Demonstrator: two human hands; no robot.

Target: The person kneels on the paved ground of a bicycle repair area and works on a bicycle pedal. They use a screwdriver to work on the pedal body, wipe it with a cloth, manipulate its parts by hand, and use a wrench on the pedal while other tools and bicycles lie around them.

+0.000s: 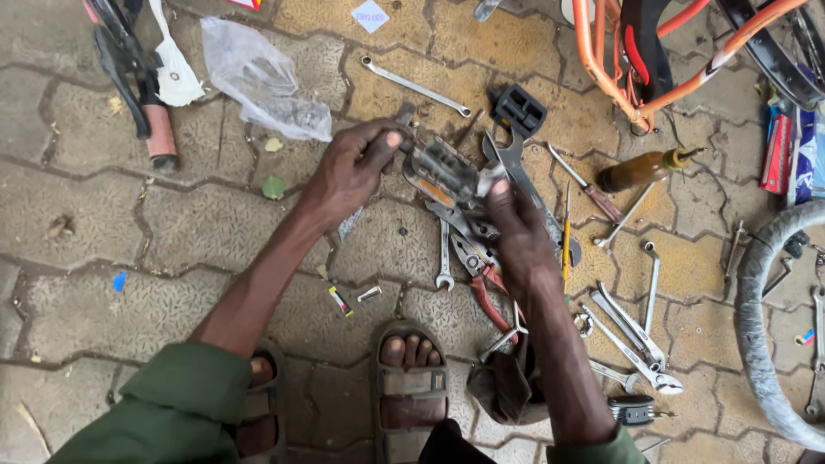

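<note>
Paving (103, 283) of interlocking stone blocks fills the view, strewn with tools. At the upper right stands an orange bicycle frame (601, 60), and a grey tyre (760, 326) curves down the right edge. A crumpled clear plastic bag (262, 82) lies at the upper left, near a black-and-red hand pump (142, 94). In the middle, above the ground, the left hand (348, 172) and the right hand (511, 228) hold a grey bicycle pedal (443, 172) between them: the left hand's fingers are closed around the pedal's upper-left end, the right hand grips its lower-right end with the thumb on top. A second, black pedal (518, 110) lies on the stones just beyond. A long spanner (417, 86) lies above the hands, apart from them. Red-handled pliers (485, 292) rest under the right wrist, beside a small spanner (443, 258). A brown bottle (640, 170) with a yellow nozzle lies to the right, near a screwdriver (589, 193). More spanners (632, 331) are scattered at the lower right. Sandalled feet (411, 378) show at the bottom.
</note>
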